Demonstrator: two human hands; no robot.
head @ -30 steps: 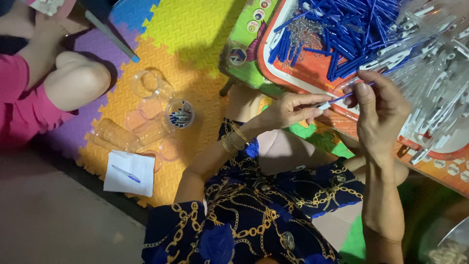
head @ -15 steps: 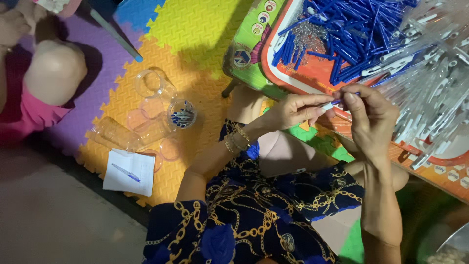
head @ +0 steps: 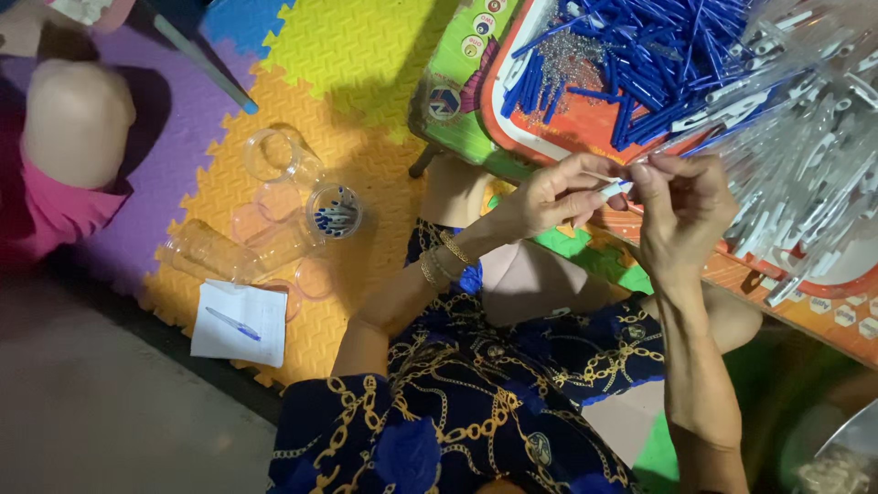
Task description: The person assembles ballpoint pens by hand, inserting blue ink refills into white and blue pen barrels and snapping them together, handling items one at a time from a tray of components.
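My dress (head: pixel 476 412) is dark navy, printed with gold chains and blue patches; gold bangles (head: pixel 441 259), perhaps three, circle my left wrist.

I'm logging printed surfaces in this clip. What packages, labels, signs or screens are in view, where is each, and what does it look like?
Round stickers: on the green table edge left of the tray, small circles in red, yellow and dark blue.
Hexagon labels: along the orange table edge at lower right, small and white.
Paper slip: on the yellow mat at lower left, white, rectangular, a blue pen on it.
No screens.

Single head-worn view, steeply downward and close over lap, both hands, tray (head: pixel 585 123) edge and foam mat (head: pixel 366 64).
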